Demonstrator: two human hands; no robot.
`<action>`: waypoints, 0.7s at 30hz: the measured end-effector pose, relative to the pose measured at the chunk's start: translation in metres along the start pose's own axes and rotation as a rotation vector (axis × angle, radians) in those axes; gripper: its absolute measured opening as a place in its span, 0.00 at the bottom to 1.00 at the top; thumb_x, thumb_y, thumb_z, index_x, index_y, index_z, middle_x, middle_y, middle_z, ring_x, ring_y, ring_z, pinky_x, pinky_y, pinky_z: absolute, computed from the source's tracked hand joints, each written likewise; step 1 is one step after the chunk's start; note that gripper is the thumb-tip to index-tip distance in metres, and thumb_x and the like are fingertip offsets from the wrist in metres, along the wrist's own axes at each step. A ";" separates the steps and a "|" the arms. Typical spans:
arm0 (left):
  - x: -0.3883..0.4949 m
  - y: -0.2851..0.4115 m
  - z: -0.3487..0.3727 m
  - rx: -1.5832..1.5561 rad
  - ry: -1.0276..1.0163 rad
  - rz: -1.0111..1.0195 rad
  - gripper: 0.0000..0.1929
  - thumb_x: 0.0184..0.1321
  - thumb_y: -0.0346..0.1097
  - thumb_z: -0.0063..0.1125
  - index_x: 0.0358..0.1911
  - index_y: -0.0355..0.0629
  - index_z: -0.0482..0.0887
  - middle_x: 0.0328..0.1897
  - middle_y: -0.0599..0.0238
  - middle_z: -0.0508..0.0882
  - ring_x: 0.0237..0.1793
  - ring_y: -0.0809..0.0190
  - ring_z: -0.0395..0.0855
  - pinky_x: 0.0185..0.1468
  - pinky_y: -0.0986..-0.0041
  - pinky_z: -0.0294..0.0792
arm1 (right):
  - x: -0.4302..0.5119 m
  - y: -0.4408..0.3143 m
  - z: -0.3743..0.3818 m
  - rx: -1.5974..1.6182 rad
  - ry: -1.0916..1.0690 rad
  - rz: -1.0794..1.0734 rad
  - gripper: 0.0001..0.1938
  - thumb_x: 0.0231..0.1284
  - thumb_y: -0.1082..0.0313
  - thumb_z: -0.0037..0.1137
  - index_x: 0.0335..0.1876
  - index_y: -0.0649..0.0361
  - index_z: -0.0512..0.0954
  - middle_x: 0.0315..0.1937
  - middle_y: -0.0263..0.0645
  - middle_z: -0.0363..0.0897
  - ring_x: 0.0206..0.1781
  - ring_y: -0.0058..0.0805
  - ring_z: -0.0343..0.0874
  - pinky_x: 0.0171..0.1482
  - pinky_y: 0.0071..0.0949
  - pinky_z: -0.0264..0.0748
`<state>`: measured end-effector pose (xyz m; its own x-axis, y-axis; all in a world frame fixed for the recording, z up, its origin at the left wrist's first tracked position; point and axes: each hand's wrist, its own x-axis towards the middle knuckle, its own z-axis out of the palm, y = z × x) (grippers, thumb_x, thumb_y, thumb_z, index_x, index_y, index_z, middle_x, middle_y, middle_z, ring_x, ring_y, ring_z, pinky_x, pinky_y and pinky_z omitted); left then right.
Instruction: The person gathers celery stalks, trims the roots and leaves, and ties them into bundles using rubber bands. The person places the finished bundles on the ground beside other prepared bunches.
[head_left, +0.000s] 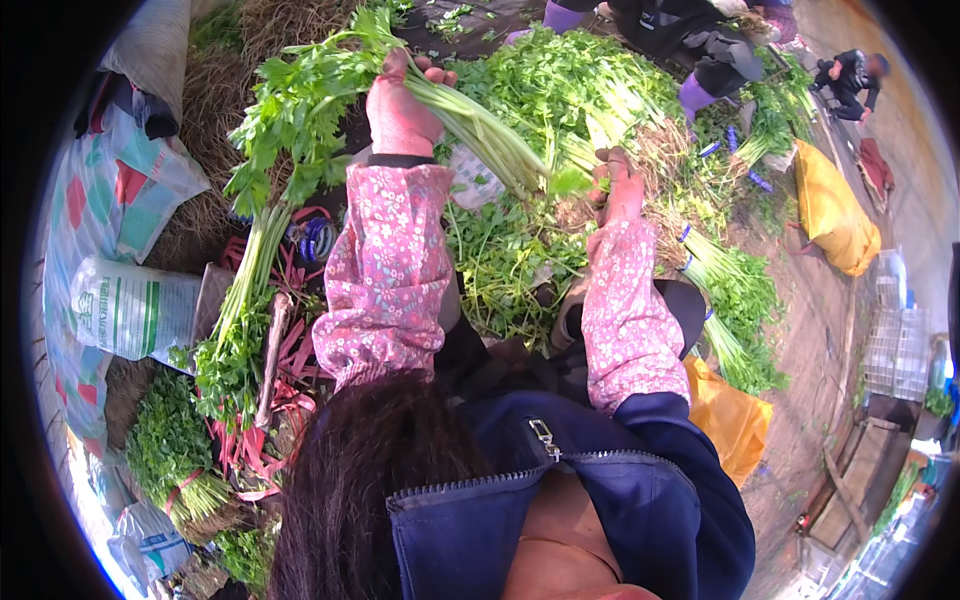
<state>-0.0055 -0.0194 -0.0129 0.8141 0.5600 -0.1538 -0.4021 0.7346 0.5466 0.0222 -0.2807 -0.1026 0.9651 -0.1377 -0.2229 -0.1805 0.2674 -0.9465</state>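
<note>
My left hand (407, 112) grips a bunch of leafy celery (487, 124). Its leaves hang over to the left and its pale stalks slope down to the right, root end lowest. Beside that root end is my right hand (621, 184), fingers bent near a blurred green leaf (570, 182); whether it pinches anything cannot be made out. A large heap of celery (577, 82) lies beyond my hands. Loose trimmed leaves (517, 262) cover the ground below them. To my right rest celery bundles (712, 259) bound with blue ties.
Red plastic strips (289, 409), a stick (274, 360) and a roll of blue tie (315, 238) lie at my left. Yellow sacks (832, 210) are at my right, with stacked crates (896, 352) farther off. Another person in purple boots (697, 97) sits across the heap.
</note>
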 end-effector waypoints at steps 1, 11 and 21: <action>0.003 0.004 -0.005 -0.027 -0.008 -0.008 0.17 0.67 0.49 0.50 0.34 0.41 0.71 0.26 0.66 0.72 0.20 0.62 0.72 0.41 0.55 0.74 | -0.005 -0.001 0.000 -0.068 0.083 0.024 0.13 0.66 0.58 0.52 0.41 0.62 0.77 0.18 0.30 0.69 0.12 0.16 0.57 0.13 0.16 0.55; 0.022 0.040 -0.033 -0.281 -0.184 0.053 0.09 0.67 0.45 0.51 0.39 0.49 0.73 0.30 0.71 0.75 0.25 0.64 0.72 0.46 0.56 0.72 | 0.003 0.000 -0.006 -0.618 -0.084 -0.240 0.22 0.64 0.55 0.56 0.58 0.61 0.74 0.46 0.40 0.81 0.52 0.34 0.77 0.59 0.32 0.69; 0.007 0.032 -0.017 -0.301 -0.342 0.076 0.10 0.64 0.43 0.55 0.41 0.46 0.74 0.30 0.71 0.73 0.26 0.66 0.69 0.44 0.62 0.69 | -0.042 -0.029 0.059 -0.261 -0.390 -0.262 0.12 0.59 0.61 0.61 0.44 0.57 0.80 0.39 0.35 0.82 0.43 0.28 0.77 0.50 0.28 0.74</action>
<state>-0.0197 0.0150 -0.0101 0.8488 0.4951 0.1853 -0.5285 0.8032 0.2750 -0.0020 -0.2264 -0.0521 0.9741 0.2098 0.0844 0.0823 0.0184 -0.9964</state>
